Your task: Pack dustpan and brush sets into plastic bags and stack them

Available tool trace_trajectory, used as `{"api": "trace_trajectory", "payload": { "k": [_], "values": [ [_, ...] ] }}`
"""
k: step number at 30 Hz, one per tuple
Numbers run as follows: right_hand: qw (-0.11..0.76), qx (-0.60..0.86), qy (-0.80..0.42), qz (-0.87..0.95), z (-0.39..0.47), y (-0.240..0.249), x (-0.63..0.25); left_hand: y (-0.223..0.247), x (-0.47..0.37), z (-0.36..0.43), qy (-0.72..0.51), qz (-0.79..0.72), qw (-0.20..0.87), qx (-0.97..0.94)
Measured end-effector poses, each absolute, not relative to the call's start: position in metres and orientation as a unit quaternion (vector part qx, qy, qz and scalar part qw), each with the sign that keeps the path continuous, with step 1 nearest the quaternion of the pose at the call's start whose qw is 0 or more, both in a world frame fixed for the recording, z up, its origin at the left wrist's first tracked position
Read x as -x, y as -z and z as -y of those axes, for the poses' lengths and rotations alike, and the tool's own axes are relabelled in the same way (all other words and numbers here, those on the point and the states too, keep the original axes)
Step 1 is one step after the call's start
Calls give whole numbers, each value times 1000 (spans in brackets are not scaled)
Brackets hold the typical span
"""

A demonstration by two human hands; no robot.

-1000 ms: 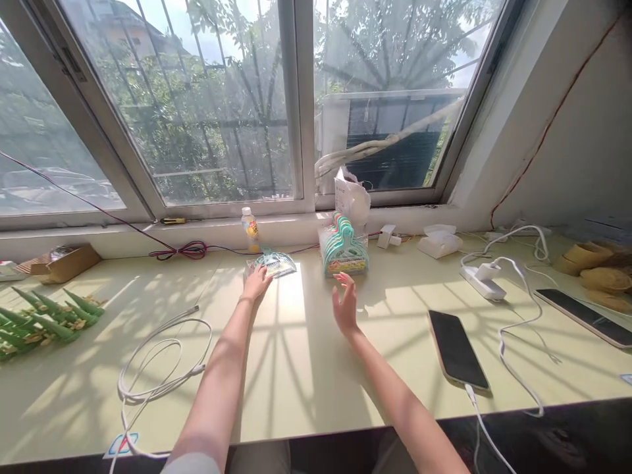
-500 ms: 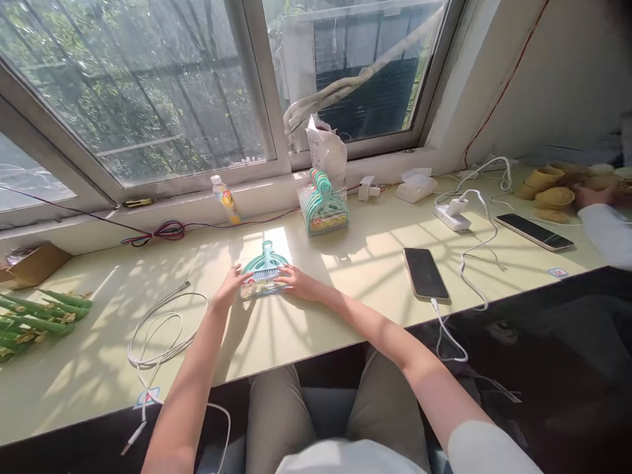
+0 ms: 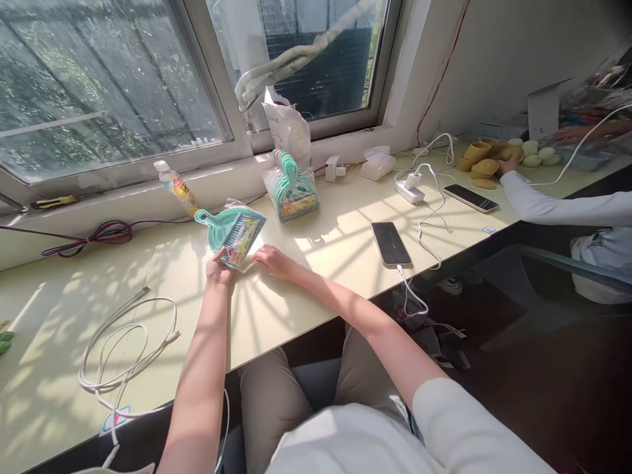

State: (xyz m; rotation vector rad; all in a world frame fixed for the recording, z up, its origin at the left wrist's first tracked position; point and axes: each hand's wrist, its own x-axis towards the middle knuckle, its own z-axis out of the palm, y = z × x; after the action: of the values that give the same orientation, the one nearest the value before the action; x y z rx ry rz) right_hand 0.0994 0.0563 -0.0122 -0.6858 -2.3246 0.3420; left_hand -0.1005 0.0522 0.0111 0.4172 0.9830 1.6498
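Observation:
A mint-green mini dustpan and brush set (image 3: 233, 230) in clear plastic packaging with a printed label is tilted up off the table, its handle loop pointing left. My left hand (image 3: 218, 270) grips its lower left corner, thumb in front. At the lower right edge, my right hand (image 3: 275, 261) has its fingers closed against the loose end of the clear plastic bag (image 3: 248, 264). Behind stands a stack of similar packaged dustpan sets (image 3: 296, 194), upright and leaning together.
Against the window sill are a drink bottle (image 3: 175, 185), bundled wires (image 3: 111, 232) and a white bag (image 3: 289, 128). A white cable (image 3: 133, 349) coils at left. Right lie a phone (image 3: 390, 243), a power adapter (image 3: 409, 191) and another phone (image 3: 471, 197). Another person's hand (image 3: 508, 161) touches tan objects.
The dustpan set has been lifted off the table and turned, its handle swinging left. My left hand has taken hold of its corner. The view has shifted to the right.

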Motion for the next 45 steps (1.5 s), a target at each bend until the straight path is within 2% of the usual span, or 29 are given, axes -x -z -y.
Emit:
{"api": "trace_trajectory", "payload": {
  "k": [4, 7, 10, 13, 21, 27, 34, 37, 41, 43, 45],
  "values": [
    [403, 342, -231, 817, -62, 9, -73, -1, 101, -49, -717, -398, 540, -191],
    [464, 394, -358, 708, -69, 12, -68, 2, 103, -48, -716, -412, 529, -193],
    [502, 404, -511, 569, -78, 20, -75, 2, 98, -48, -696, -428, 535, -216],
    [533, 398, -589, 460, -88, 27, -84, 3, 91, -49, -661, -432, 553, -267],
    [546, 416, -626, 370, -99, 29, -86, 2, 92, -48, -565, -450, 585, -369],
    [530, 432, -619, 386, -98, 24, -86, -1, 96, -67, -663, -511, 494, -235],
    [487, 333, -672, 448, -85, 17, -82, -1, 127, -70, -741, -522, 381, -183],
    [492, 340, -663, 451, -86, 17, -86, -4, 142, -64, -724, -543, 367, -213],
    [446, 331, -664, 501, -92, 19, -96, -8, 157, -54, -677, -599, 218, -367],
    [406, 302, -681, 529, -94, 21, -98, -9, 159, -49, -606, -631, 223, -430],
    [386, 282, -691, 542, -95, 22, -100, -9, 160, -46, -548, -659, 271, -437]
  ]
}}
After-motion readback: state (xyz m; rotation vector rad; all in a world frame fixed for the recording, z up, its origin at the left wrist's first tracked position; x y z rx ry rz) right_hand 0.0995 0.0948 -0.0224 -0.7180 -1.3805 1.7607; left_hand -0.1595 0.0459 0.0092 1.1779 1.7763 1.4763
